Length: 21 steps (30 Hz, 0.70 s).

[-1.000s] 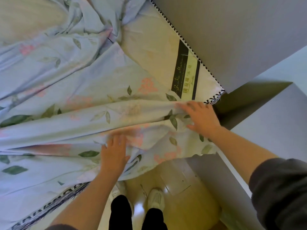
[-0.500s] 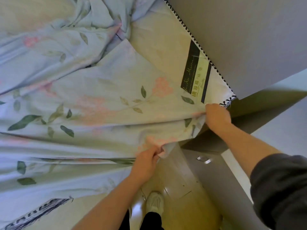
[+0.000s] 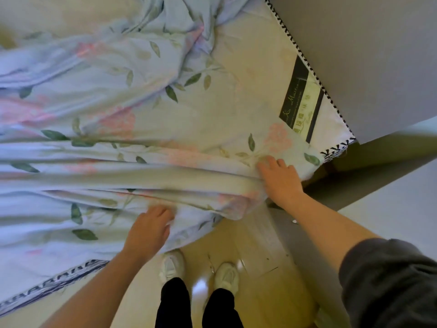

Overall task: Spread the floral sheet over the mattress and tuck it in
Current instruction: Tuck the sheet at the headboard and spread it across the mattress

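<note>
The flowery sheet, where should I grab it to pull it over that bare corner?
Best grip: the loose corner of the floral sheet, hanging off the mattress edge beside the right hand. Come from below, on the floor side, and pinch it. There the cloth droops free and both faces are reachable, while elsewhere it lies flat or bunched.

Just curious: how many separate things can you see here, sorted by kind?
hands: 2, left hand and right hand
shoes: 2, left shoe and right shoe
floral sheet: 1
mattress: 1
mattress label: 1
Total: 7
</note>
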Available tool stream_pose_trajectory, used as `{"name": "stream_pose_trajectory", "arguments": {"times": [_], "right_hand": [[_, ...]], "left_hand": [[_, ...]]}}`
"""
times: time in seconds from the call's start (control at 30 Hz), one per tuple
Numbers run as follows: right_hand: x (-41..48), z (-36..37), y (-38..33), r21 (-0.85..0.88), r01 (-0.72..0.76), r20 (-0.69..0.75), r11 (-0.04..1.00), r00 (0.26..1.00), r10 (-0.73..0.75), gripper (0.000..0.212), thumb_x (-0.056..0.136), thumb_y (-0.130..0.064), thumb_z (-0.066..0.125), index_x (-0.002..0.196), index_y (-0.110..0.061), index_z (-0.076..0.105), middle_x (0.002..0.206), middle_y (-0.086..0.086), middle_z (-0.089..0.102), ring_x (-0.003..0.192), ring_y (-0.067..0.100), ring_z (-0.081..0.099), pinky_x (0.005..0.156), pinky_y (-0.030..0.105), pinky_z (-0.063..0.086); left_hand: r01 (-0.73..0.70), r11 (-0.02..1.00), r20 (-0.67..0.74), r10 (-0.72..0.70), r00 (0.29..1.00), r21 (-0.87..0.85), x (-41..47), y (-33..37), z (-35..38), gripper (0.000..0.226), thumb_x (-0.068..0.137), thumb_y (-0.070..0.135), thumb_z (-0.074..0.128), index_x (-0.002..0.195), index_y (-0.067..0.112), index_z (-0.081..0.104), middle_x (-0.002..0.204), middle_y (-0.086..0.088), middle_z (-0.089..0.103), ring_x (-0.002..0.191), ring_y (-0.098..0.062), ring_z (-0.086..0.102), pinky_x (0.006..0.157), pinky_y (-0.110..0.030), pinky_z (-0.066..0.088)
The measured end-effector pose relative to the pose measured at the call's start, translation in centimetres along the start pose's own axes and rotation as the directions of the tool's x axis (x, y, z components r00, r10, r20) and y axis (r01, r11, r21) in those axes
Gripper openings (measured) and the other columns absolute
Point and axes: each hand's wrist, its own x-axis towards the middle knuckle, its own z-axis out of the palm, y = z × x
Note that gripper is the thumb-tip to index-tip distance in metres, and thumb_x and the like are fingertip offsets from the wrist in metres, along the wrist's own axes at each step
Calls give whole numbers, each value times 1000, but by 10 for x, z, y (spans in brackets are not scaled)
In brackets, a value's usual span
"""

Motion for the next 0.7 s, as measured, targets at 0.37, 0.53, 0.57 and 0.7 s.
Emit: {"name": "stream_pose_trajectory", "arguments": {"times": [0.37,0.53,0.57,0.7], "right_hand": [[-15,5,-232,81,514,20,854,856,-517,70,74,-34,74,136,-22,45,149,10,36,131,32,40,97,48,43],[-5,21,-302,22,536,-63,844,843,-534,39,52,-30,88,85,-20,70,106,6,64,94,28,63,73,36,52],[-2,23,-308,54,538,-78,841,842,-533,30,57,-22,86,81,-17,69,99,6,64,88,29,63,70,36,52],[3,15,-327,313,424,24,850,891,-453,14,96,-15,49,106,-7,55,94,13,62,81,31,58,65,33,41]], "left_hand": [[287,896,25,-314,949,339,-99,-150,-14,74,49,3,83,119,13,60,115,-18,61,101,-37,62,71,-46,50],[374,886,-82,-366,927,273,-107,-203,-24,33,62,-6,75,91,7,65,91,-16,66,82,-36,66,71,-45,51],[393,897,-90,-383,919,201,-102,-206,-28,22,74,-3,67,92,9,61,83,-13,64,75,-35,64,67,-41,49],[496,869,27,-496,868,6,-126,-219,-15,10,98,20,36,104,17,43,82,-7,57,75,-32,57,64,-34,44]]}}
